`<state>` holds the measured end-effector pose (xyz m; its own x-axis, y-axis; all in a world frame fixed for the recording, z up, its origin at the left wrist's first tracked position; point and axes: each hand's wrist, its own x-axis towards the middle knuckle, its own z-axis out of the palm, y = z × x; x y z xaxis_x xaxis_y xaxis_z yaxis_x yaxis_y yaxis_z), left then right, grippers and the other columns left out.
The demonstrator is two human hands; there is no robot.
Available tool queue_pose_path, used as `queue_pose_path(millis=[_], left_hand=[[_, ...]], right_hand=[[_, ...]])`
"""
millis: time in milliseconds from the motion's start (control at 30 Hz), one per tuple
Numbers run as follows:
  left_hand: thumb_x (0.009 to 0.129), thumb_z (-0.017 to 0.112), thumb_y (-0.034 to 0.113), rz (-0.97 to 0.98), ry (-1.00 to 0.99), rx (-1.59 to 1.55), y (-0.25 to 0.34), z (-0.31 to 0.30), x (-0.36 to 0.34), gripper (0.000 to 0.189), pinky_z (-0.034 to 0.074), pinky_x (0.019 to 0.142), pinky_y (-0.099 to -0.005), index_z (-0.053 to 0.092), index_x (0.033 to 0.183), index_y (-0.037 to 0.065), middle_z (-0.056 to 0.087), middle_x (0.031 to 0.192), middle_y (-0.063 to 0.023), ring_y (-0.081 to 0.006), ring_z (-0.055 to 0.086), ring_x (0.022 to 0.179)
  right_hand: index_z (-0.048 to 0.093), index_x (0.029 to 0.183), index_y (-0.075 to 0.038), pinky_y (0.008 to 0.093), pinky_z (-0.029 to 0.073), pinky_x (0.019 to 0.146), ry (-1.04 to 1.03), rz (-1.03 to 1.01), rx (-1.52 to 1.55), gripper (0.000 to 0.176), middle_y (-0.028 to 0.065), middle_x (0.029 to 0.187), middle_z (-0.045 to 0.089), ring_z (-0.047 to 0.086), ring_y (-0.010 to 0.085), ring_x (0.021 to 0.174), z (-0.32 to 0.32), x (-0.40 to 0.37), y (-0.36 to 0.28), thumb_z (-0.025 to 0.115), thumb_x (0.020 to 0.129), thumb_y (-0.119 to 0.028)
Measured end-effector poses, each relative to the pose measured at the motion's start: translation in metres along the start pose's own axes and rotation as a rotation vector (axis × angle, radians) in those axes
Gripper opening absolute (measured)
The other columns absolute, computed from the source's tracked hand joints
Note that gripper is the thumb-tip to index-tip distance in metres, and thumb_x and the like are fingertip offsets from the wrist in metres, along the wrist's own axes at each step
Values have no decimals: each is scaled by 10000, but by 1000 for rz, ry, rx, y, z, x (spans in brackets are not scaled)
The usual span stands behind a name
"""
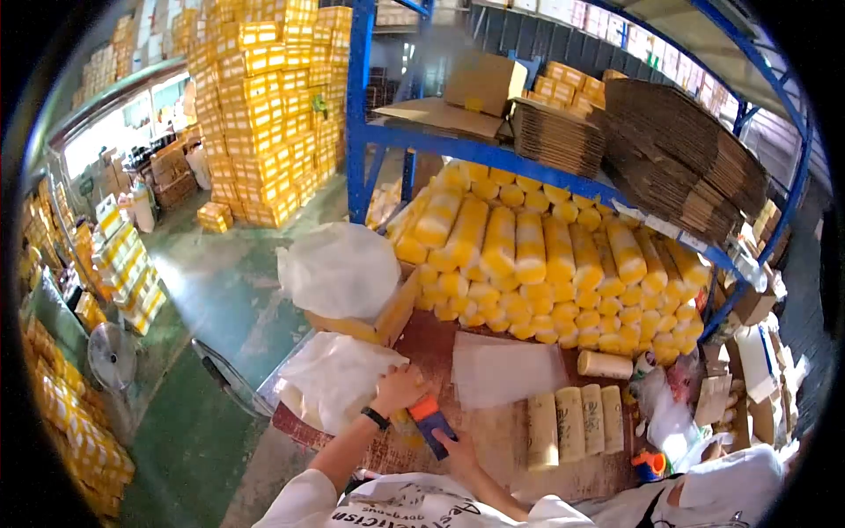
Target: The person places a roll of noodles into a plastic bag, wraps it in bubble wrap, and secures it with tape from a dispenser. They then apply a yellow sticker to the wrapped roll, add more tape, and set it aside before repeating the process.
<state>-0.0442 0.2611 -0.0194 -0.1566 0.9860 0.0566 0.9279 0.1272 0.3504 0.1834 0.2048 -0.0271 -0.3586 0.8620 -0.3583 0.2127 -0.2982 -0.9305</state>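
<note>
In the head view, the right hand [459, 449] is clamped on the blue end of a tape dispenser [432, 429], near the middle of the table [493, 440]; the left hand [400, 392] lies at the right edge of white plastic sheeting [339, 374], whether gripping it I cannot tell; just beyond, a carton [389, 326] stands in the way; pale sheets [502, 370] and tan rolls [572, 424] lie right; stacked yellow rolls [546, 273] block the far side, below a blue rack [528, 158].
</note>
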Motion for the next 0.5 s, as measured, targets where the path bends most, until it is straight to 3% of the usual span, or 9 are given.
queue_pose_path(millis=[67, 100, 200, 233, 367, 500], left_hand=[[787, 532, 527, -64, -17, -64, 30, -49, -25, 582, 390, 899, -571, 535, 1207, 125, 531, 1243, -118, -378, 470, 1148], [785, 535, 518, -34, 71, -71, 29, -45, -27, 548, 413, 854, -563, 565, 1151, 112, 567, 1187, -116, -375, 511, 1090], [771, 597, 461, -81, 107, -39, 37, -44, -30, 458, 447, 798, -524, 581, 1076, 119, 595, 1095, -89, -340, 522, 1039], [777, 590, 459, -73, 90, -83, 41, -51, -36, 463, 441, 803, -522, 578, 1079, 107, 591, 1105, -88, -340, 530, 1033], [763, 609, 451, -7, 346, -8, 56, -42, -53, 430, 431, 802, -507, 606, 1018, 104, 591, 1103, -88, -334, 520, 1044], [757, 620, 403, 35, 378, 23, 61, -36, -68, 382, 405, 782, -520, 614, 1008, 115, 550, 1172, -97, -331, 514, 1013]], right_hand=[[669, 900, 25, 249, 432, 585, 30, -43, -9, 387, -13, 745, 610, 523, 78, 636, 2, 6, 22, 728, 798, -343], [669, 893, 23, 247, 425, 562, 48, -48, -26, 368, -16, 721, 601, 512, 79, 606, 5, -11, -9, 724, 805, -330], [670, 897, 20, 239, 427, 564, 9, -81, -31, 349, -7, 733, 610, 522, 80, 619, -2, 2, 18, 723, 808, -314], [667, 905, 35, 242, 435, 569, 1, -49, 120, 353, 1, 743, 620, 532, 77, 634, 2, -9, 8, 717, 815, -302], [660, 884, 13, 249, 401, 514, -44, -221, -79, 381, -16, 676, 585, 496, 67, 580, -13, -12, 21, 707, 818, -360], [654, 957, 14, 261, 425, 535, -86, -89, -66, 382, 1, 693, 604, 520, 86, 586, -18, -23, 38, 696, 829, -344]])
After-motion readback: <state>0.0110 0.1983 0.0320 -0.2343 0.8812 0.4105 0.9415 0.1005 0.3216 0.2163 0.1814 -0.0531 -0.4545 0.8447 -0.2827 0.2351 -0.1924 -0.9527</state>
